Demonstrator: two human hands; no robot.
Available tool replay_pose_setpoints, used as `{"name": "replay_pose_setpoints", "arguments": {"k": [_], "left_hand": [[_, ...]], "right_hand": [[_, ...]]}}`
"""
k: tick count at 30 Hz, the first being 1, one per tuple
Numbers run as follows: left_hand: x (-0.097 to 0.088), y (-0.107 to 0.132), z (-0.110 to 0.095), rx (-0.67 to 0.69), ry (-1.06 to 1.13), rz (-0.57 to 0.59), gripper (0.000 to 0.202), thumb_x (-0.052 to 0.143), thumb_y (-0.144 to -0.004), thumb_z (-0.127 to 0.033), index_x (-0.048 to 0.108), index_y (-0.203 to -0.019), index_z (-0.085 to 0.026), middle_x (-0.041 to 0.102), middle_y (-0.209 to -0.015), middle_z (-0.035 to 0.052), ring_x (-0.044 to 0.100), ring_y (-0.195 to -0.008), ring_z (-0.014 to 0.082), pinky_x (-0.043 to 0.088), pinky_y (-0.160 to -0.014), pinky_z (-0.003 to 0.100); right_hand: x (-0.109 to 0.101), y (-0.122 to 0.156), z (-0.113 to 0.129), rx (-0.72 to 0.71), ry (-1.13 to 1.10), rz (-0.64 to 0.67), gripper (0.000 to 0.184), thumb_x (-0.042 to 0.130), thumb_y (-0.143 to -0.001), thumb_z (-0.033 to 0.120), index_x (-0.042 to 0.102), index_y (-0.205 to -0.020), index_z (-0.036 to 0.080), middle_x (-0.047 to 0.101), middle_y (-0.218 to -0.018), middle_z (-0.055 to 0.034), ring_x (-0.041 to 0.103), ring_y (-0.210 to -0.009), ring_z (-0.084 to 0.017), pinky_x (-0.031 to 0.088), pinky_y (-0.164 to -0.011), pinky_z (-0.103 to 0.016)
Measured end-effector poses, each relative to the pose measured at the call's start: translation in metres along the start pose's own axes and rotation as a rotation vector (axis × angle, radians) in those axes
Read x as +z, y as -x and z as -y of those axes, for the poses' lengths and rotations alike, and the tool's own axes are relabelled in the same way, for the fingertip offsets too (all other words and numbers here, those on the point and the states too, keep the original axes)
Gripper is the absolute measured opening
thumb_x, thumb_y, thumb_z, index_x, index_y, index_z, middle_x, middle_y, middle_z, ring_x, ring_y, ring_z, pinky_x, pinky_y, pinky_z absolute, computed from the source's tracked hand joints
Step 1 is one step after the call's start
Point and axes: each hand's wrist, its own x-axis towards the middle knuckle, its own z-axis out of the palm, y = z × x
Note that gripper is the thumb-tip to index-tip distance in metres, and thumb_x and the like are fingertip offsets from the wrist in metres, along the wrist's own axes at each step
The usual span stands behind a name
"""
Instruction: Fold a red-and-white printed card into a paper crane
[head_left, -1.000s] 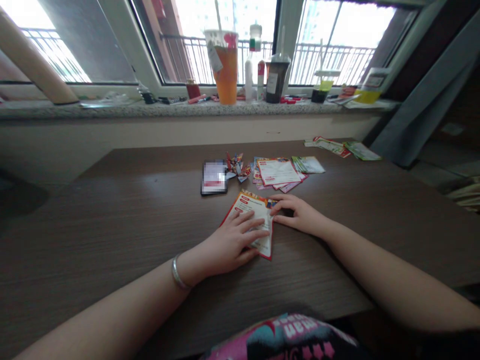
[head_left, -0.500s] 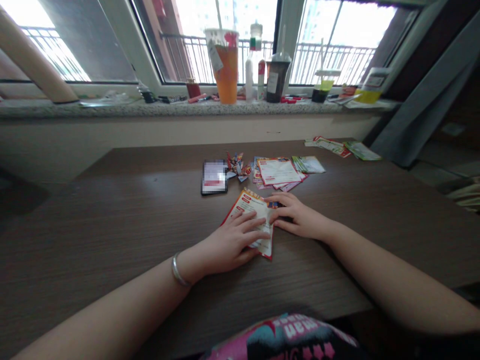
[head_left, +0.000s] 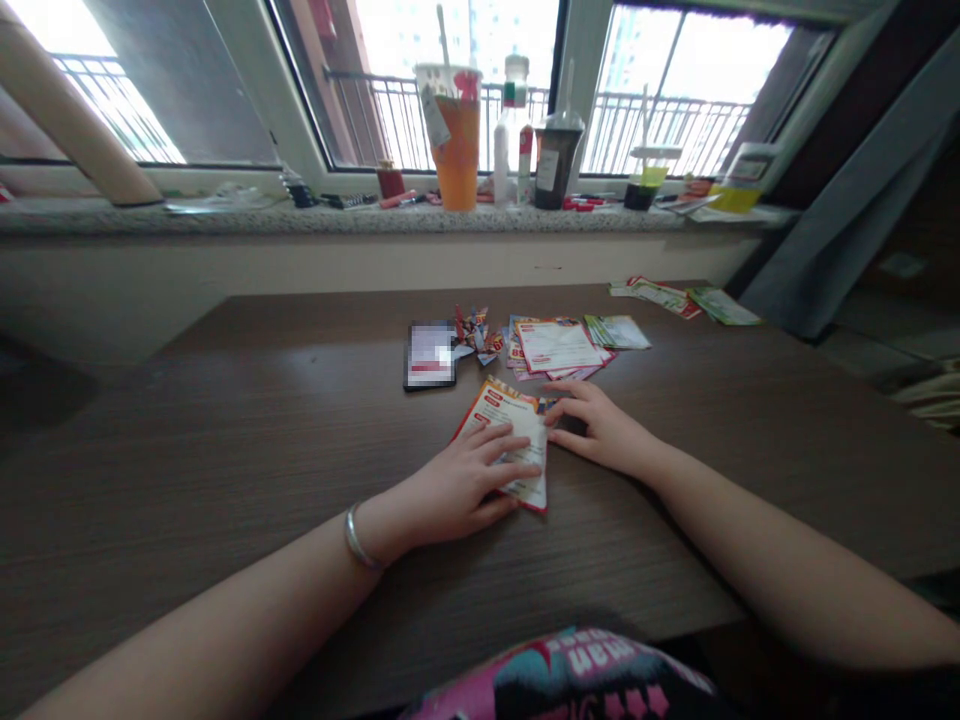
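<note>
Saw first, at left, a dark-edged device [head_left: 430, 355] with a blurred screen, flat on the brown table [head_left: 300, 450] and just beside a bundle of folded coloured paper [head_left: 476, 330]. Nearer, found the left hand [head_left: 480, 478] palm down with fingers spread, opened out across a red-bordered printed sheet [head_left: 517, 410] without gripping it. Located that sheet between both hands, near the middle of the table. Noticed a stack of printed papers [head_left: 559, 345] behind. Came then to the right hand [head_left: 596, 425], with fingers apart and bent at the sheet's right edge; could not tell about a pinch there. Farther right, spotted loose papers [head_left: 664, 296] toward the back corner.
</note>
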Motion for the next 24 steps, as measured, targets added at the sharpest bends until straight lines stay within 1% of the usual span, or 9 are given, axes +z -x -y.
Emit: {"name": "replay_pose_setpoints", "arguments": {"k": [2, 4, 8, 11, 16, 19, 24], "left_hand": [[0.001, 0.001, 0.001, -0.003, -0.008, 0.011, 0.042, 0.05, -0.092, -0.034, 0.049, -0.134, -0.029, 0.044, -0.145, 0.0065, 0.033, -0.138, 0.0298, 0.028, -0.112, 0.053], [0.0, 0.002, 0.0, -0.009, -0.011, 0.021, 0.043, 0.051, -0.091, -0.032, 0.049, -0.134, -0.028, 0.042, -0.147, 0.0067, 0.031, -0.139, 0.0302, 0.027, -0.113, 0.052], [-0.002, 0.002, -0.002, -0.011, -0.037, 0.074, 0.042, 0.052, -0.089, -0.03, 0.051, -0.131, -0.025, 0.036, -0.151, 0.008, 0.027, -0.141, 0.0308, 0.026, -0.114, 0.051], [-0.003, 0.002, -0.003, -0.006, -0.063, 0.097, 0.044, 0.051, -0.09, -0.034, 0.049, -0.134, -0.028, 0.035, -0.151, 0.0069, 0.026, -0.141, 0.0316, 0.024, -0.114, 0.052], [-0.003, 0.003, -0.004, -0.011, -0.078, 0.079, 0.044, 0.049, -0.092, -0.036, 0.046, -0.136, -0.033, 0.036, -0.151, 0.0035, 0.025, -0.141, 0.0318, 0.02, -0.115, 0.055], [-0.003, 0.004, -0.004, -0.031, -0.071, 0.085, 0.044, 0.049, -0.092, -0.037, 0.046, -0.136, -0.033, 0.035, -0.152, 0.0032, 0.025, -0.141, 0.032, 0.019, -0.114, 0.055], [-0.001, 0.005, -0.003, -0.073, -0.067, 0.108, 0.05, 0.051, -0.091, -0.038, 0.042, -0.139, -0.034, 0.029, -0.155, 0.002, 0.018, -0.144, 0.0333, 0.018, -0.114, 0.055]], "right_hand": [[0.002, 0.0, -0.002, 0.061, -0.005, -0.03, 0.016, 0.066, -0.082, 0.033, 0.065, -0.094, 0.022, 0.053, -0.133, -0.0118, 0.046, -0.126, -0.027, 0.037, -0.104, -0.052], [0.003, -0.001, -0.003, 0.108, -0.015, -0.057, 0.018, 0.067, -0.081, 0.033, 0.063, -0.094, 0.021, 0.059, -0.124, -0.0114, 0.05, -0.122, -0.027, 0.039, -0.102, -0.05], [0.004, -0.003, -0.003, 0.169, -0.035, -0.099, 0.017, 0.067, -0.08, 0.033, 0.06, -0.091, 0.021, 0.066, -0.103, -0.0074, 0.06, -0.101, -0.024, 0.046, -0.092, -0.043], [0.003, -0.003, -0.002, 0.184, -0.022, -0.115, 0.015, 0.065, -0.08, 0.031, 0.061, -0.089, 0.02, 0.066, -0.095, -0.0058, 0.06, -0.092, -0.022, 0.048, -0.085, -0.038], [0.003, -0.004, 0.0, 0.164, -0.027, -0.169, 0.009, 0.065, -0.081, 0.028, 0.063, -0.084, 0.02, 0.066, -0.088, -0.0048, 0.06, -0.086, -0.02, 0.049, -0.081, -0.036], [0.002, -0.004, 0.003, 0.119, -0.029, -0.206, 0.006, 0.066, -0.08, 0.025, 0.064, -0.081, 0.02, 0.066, -0.085, -0.0045, 0.06, -0.085, -0.02, 0.049, -0.08, -0.036], [0.0, -0.003, 0.008, 0.02, -0.012, -0.245, 0.005, 0.064, -0.081, 0.021, 0.062, -0.077, 0.021, 0.065, -0.081, -0.0033, 0.06, -0.082, -0.02, 0.048, -0.077, -0.034]]}}
